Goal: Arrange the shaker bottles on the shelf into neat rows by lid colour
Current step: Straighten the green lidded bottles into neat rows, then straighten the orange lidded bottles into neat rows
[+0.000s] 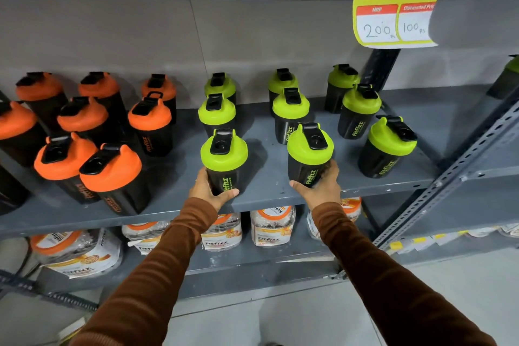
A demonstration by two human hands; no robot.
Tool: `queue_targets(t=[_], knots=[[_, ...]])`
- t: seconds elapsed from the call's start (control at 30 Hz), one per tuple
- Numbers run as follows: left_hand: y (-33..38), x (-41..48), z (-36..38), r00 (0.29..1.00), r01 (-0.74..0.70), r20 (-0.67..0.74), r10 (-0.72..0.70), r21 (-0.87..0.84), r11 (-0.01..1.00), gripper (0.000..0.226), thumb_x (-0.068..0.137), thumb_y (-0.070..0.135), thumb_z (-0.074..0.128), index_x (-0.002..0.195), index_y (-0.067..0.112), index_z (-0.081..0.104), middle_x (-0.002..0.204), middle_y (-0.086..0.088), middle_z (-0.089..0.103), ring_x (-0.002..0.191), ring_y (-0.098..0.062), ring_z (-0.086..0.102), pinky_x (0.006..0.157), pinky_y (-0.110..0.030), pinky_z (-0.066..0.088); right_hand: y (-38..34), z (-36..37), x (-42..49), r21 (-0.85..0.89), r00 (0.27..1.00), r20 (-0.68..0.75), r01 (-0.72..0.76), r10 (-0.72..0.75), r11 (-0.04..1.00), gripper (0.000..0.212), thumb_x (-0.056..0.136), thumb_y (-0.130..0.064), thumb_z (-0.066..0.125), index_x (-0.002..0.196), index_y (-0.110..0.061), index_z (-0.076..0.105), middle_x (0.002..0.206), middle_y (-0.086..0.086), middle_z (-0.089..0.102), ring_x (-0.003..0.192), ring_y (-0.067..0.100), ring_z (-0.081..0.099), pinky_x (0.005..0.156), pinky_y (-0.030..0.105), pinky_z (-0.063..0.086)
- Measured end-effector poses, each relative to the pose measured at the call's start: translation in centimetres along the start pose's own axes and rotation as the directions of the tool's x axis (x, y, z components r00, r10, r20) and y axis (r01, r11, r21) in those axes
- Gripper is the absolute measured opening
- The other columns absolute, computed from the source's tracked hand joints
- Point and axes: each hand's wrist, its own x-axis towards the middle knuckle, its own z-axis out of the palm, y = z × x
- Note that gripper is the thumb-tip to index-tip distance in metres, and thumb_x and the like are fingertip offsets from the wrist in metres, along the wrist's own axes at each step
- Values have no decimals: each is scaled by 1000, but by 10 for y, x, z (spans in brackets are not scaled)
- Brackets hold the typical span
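Black shaker bottles stand on a grey metal shelf. Several with orange lids fill the left half in rows. Several with green lids fill the right half in three columns. My left hand is wrapped around the base of the front green-lid bottle of the left column. My right hand grips the base of the front green-lid bottle of the middle column. Both bottles stand upright near the shelf's front edge. Another green-lid bottle stands alone at the front right.
A price sign hangs from the shelf above at the right. Wrapped Fitfizz jars sit on the shelf below. A perforated metal upright bounds the shelf on the right, with one more green-lid bottle beyond it.
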Motion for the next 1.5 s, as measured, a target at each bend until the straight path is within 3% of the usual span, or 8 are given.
queue_targets(t=[0.63,0.8,0.93,1.1,1.2,1.27,1.33,1.5], knots=[[-6,5,3,996,-84,-11,84,-4,996,68,61,12,82,116,9,42,118,-14,59,106,-31,57,97,-50,44,9,4,7,47,999,35,18,-20,999,102,60,-6,85,138,-5,20,142,15,42,129,29,43,112,40,34],[1,0,1,989,-147,-5,147,-70,987,97,43,26,89,124,10,38,122,-4,54,113,-22,53,102,-43,41,10,7,-17,-95,988,-84,125,-133,988,113,57,-31,87,142,-4,17,149,19,25,139,31,22,114,40,20],[-6,-18,4,971,-234,-86,225,-130,963,115,45,50,82,139,15,26,142,-4,40,129,-15,40,109,-37,33,18,29,-64,-271,867,-201,397,-455,877,78,68,-57,63,121,-3,40,125,27,47,119,32,36,101,48,30],[-25,-64,-13,859,-337,-447,250,-125,933,55,78,32,58,124,7,43,124,-6,46,108,-2,51,97,-24,42,-10,76,-102,-30,671,84,740,-736,671,42,90,-47,46,108,-9,46,104,18,59,97,20,47,92,26,38],[-46,-74,-50,712,-321,-652,261,28,947,41,83,27,47,111,-3,48,107,-15,44,90,-11,47,86,-19,40,-37,118,-115,90,684,270,682,-677,725,30,84,-33,55,108,-17,46,95,15,65,88,11,52,81,29,45],[-57,-74,-83,671,-272,-718,189,-1,962,46,83,28,47,113,-6,44,108,-27,42,91,-22,48,89,-29,42,-50,151,-122,116,744,313,588,-591,801,41,80,-34,57,114,-15,48,102,16,63,94,12,53,85,31,45],[-64,-69,-120,670,-248,-726,157,-19,969,54,80,30,49,117,-7,40,112,-27,40,97,-27,48,92,-40,43,-63,181,-127,109,809,342,470,-477,876,63,76,-34,67,127,-6,43,122,19,53,114,21,50,99,38,43],[-70,-40,-191,764,-184,-618,188,71,980,87,66,38,62,131,-9,27,132,-29,31,118,-23,34,100,-21,27,-91,239,-146,90,899,380,200,-219,976,111,61,-22,86,143,-8,13,149,15,21,139,28,21,115,40,24]])
